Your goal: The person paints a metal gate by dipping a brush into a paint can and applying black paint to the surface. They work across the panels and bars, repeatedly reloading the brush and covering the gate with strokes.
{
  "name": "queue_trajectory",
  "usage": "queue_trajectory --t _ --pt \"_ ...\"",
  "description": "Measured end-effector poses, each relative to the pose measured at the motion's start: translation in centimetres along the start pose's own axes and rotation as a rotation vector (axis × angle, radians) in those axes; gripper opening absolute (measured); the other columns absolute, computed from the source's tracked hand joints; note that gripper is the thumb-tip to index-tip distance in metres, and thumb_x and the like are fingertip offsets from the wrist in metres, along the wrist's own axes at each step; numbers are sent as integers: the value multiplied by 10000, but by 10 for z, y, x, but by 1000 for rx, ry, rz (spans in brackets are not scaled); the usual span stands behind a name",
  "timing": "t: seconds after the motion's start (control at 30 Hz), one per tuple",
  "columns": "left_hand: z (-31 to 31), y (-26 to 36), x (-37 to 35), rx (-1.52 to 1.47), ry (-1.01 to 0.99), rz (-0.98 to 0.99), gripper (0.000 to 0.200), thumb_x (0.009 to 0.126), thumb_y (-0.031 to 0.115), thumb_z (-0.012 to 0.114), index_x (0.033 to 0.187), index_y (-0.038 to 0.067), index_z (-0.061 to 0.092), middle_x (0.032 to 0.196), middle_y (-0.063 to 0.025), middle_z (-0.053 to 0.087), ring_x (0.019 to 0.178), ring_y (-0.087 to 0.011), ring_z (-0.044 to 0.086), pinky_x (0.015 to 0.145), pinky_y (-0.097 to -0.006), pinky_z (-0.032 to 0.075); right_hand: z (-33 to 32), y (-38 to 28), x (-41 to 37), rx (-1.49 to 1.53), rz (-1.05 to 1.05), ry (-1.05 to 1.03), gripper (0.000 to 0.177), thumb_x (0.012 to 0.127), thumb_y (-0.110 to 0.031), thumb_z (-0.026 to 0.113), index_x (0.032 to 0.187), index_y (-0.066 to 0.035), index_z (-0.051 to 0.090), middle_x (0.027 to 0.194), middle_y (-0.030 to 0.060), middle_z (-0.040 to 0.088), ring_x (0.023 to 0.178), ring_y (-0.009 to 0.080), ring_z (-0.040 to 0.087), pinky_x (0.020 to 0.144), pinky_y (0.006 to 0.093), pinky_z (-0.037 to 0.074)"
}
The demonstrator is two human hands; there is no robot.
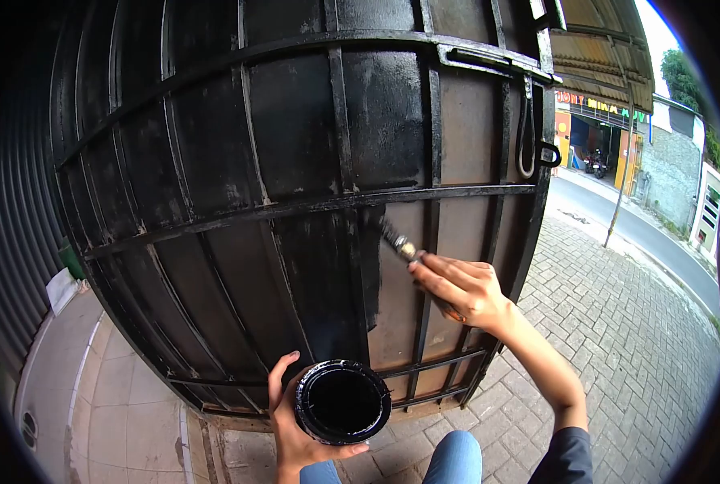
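My right hand (462,288) grips a paintbrush (396,241) whose bristles press against a panel of the large metal gate (295,161). Fresh black paint covers most of the gate; the panels at the right and lower right remain a dull brown-grey. My left hand (289,431) holds a round can of black paint (342,401) low in front of the gate, its open top facing me.
A latch and a hanging loop (526,137) sit at the gate's right edge. Paving bricks (618,339) spread to the right, with a road and shopfronts (602,129) beyond. Pale tiles (118,403) lie at lower left beside a corrugated wall (13,242).
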State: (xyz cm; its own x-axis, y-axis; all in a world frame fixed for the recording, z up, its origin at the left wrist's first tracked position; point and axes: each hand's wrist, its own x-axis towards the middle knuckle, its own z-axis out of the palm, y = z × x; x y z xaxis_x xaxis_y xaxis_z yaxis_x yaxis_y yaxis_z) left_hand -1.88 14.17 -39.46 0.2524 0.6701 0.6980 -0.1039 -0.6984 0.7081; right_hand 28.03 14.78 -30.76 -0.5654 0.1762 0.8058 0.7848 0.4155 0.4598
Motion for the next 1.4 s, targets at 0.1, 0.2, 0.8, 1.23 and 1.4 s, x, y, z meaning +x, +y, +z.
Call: queue_trajectory --t 0.1,0.2,0.8,1.23,1.4 --pt "-10 -17 -1 101 -89 92 972 437 505 888 1125 -106 574 1250 -147 508 1037 -271 612 942 -394 524 14 -1 -11 -162 -53 99 419 759 -69 625 1175 -23 645 1038 158 681 892 232 702 755 311 581" --pt "-13 -18 -2 98 -107 79 1032 429 491 895 1173 -124 530 1269 -148 494 973 -260 670 916 -382 550 30 -11 -27 -325 -62 96 376 774 -73 639 1148 -43 667 1044 165 691 860 204 704 688 265 550" --pt "-31 -29 -9 91 -62 52 1106 419 492 904 1221 -139 478 1279 -149 492 975 -274 670 915 -389 549 85 2 -13 -142 -12 202 478 740 -97 665 1214 -53 628 1129 218 641 989 284 678 812 329 559" --pt "-24 -19 -4 129 -58 53 1001 411 490 894 1126 -130 568 1256 -162 511 985 -262 664 925 -380 536 85 -24 10 150 214 380 353 699 -167 740 1035 -62 710 961 203 655 746 292 678 668 332 560" --pt "-23 -21 -4 130 -76 13 955 423 516 888 1081 -114 602 1262 -162 507 1041 -276 610 949 -396 514 95 -35 3 222 413 453 285 724 -35 668 1005 -39 709 991 219 656 803 314 685 679 342 560"
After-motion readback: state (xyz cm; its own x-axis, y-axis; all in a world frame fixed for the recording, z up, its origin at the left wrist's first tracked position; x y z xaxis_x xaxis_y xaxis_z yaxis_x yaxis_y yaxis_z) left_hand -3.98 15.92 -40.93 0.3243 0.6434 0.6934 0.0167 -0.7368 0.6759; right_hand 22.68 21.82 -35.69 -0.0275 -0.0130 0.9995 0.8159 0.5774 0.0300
